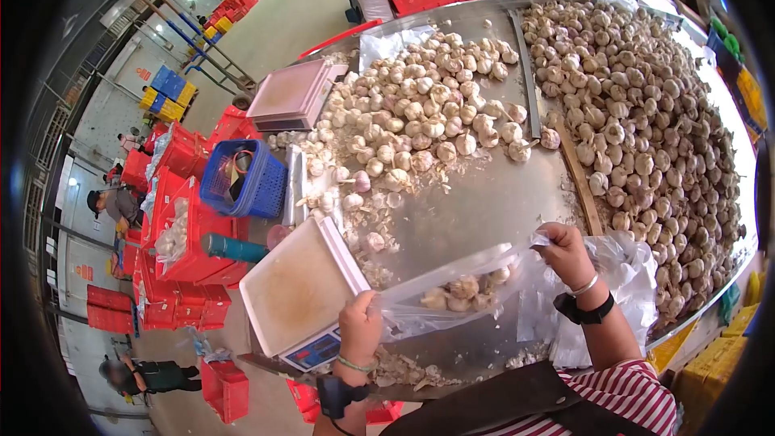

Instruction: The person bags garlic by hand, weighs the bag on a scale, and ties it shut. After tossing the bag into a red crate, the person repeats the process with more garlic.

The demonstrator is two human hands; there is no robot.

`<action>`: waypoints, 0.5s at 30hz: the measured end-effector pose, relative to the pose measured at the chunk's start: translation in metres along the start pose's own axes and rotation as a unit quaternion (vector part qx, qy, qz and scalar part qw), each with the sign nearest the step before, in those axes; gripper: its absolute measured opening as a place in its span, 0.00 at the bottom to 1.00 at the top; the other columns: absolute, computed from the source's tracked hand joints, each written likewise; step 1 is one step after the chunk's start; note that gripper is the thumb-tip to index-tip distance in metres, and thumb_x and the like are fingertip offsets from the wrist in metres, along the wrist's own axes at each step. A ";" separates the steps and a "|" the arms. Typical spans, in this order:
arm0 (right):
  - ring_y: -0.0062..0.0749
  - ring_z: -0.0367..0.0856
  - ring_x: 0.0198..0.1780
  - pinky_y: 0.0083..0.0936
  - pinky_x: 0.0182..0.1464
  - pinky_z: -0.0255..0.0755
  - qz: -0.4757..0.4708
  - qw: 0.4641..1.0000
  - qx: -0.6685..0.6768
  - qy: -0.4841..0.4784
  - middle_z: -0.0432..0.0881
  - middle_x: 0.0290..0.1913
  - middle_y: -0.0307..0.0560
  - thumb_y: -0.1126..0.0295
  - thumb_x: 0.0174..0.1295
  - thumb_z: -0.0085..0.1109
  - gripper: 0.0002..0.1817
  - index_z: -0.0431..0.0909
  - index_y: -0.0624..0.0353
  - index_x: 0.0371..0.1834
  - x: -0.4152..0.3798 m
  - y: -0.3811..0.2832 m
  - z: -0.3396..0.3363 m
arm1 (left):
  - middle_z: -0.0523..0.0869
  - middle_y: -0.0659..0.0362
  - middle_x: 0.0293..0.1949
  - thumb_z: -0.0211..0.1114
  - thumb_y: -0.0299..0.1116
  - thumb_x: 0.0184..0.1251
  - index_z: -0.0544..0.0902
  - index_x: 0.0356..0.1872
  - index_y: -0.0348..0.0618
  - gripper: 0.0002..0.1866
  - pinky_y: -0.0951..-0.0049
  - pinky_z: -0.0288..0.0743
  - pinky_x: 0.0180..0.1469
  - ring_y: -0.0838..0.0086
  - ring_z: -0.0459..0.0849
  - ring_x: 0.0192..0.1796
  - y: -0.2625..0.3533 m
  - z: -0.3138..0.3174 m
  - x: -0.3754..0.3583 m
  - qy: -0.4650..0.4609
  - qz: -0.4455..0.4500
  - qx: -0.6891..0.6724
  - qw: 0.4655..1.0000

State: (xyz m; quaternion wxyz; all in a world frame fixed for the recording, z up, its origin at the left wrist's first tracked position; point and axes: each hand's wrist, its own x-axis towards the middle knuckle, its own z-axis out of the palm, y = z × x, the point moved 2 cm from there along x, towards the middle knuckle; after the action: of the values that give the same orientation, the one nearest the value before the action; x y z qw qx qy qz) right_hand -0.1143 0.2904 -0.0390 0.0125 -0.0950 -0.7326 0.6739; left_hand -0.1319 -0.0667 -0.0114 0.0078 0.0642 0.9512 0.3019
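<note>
A clear plastic bag (404, 307) stretches between my two hands, with several garlic bulbs (462, 291) lying in its middle. My left hand (359, 327) is closed on one end of the bag, beside the white weighing scale (300, 284). Pinched in the fingers of my right hand (567, 254) is the other end. A stack of white plastic bags (609, 299) lies on the table by my right wrist. Beyond the bag, loose garlic bulbs (420, 109) are spread over the metal table (468, 210).
A large garlic pile (638, 137) fills the right side, behind a wooden strip (577, 173) and a metal bar (526, 73). At left are a second scale (292, 90), a blue basket (242, 182) and red crates (194, 246). Other people (149, 375) are farther off.
</note>
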 end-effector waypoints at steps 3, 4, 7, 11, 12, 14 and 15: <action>0.10 0.62 0.22 0.14 0.23 0.56 -0.016 0.997 0.071 -0.015 0.68 0.18 0.27 0.72 0.60 0.60 0.07 0.77 0.60 0.25 -0.009 -0.038 0.031 | 0.78 0.63 0.22 0.58 0.26 0.62 0.79 0.34 0.35 0.05 0.79 0.67 0.28 0.82 0.75 0.26 -0.010 -0.036 -0.008 0.055 -0.068 -0.208 0.974; 0.10 0.62 0.22 0.14 0.23 0.56 -0.020 0.997 0.068 -0.016 0.68 0.18 0.27 0.72 0.60 0.60 0.07 0.77 0.60 0.25 -0.011 -0.058 0.044 | 0.75 0.67 0.22 0.57 0.26 0.63 0.79 0.33 0.37 0.04 0.81 0.65 0.27 0.85 0.72 0.26 -0.015 -0.055 -0.010 0.073 -0.100 -0.291 0.949; 0.10 0.63 0.22 0.13 0.24 0.56 -0.066 0.994 0.089 -0.023 0.69 0.19 0.27 0.72 0.60 0.59 0.07 0.78 0.60 0.25 -0.017 -0.108 0.100 | 0.70 0.71 0.23 0.57 0.28 0.66 0.79 0.32 0.40 0.05 0.86 0.59 0.25 0.89 0.66 0.25 -0.024 -0.131 -0.020 0.168 -0.049 -0.373 0.911; 0.10 0.65 0.23 0.13 0.24 0.59 -0.121 0.989 0.056 -0.060 0.72 0.20 0.28 0.73 0.59 0.59 0.05 0.79 0.61 0.27 -0.014 -0.147 0.191 | 0.74 0.69 0.24 0.53 0.23 0.60 0.77 0.34 0.40 0.05 0.86 0.60 0.23 0.89 0.68 0.23 -0.081 -0.210 -0.026 0.265 0.012 -0.273 0.925; 0.11 0.65 0.23 0.14 0.25 0.60 -0.132 0.987 0.057 -0.066 0.73 0.21 0.29 0.73 0.59 0.58 0.04 0.79 0.61 0.28 -0.010 -0.151 0.214 | 0.75 0.68 0.26 0.53 0.22 0.60 0.77 0.35 0.39 0.05 0.85 0.62 0.25 0.89 0.68 0.24 -0.098 -0.223 -0.028 0.278 0.040 -0.247 0.927; 0.11 0.66 0.23 0.14 0.25 0.61 -0.125 0.986 0.055 -0.101 0.74 0.21 0.30 0.74 0.58 0.58 0.04 0.80 0.61 0.28 0.000 -0.142 0.257 | 0.76 0.68 0.26 0.53 0.22 0.60 0.78 0.36 0.38 0.06 0.85 0.63 0.27 0.88 0.69 0.26 -0.140 -0.235 -0.030 0.286 0.032 -0.240 0.927; 0.10 0.65 0.21 0.13 0.23 0.60 -0.115 0.987 0.046 -0.104 0.73 0.21 0.29 0.74 0.57 0.57 0.03 0.80 0.59 0.28 0.007 -0.130 0.277 | 0.77 0.68 0.27 0.53 0.22 0.60 0.78 0.37 0.37 0.07 0.84 0.65 0.29 0.87 0.71 0.27 -0.161 -0.237 -0.033 0.281 0.036 -0.233 0.930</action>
State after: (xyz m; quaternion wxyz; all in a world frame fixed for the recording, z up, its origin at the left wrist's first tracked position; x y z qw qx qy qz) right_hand -0.1780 0.0093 0.0634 0.0175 0.0611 -0.7045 0.7068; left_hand -0.1310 -0.3369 0.0897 -0.2554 0.0074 0.8145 0.5208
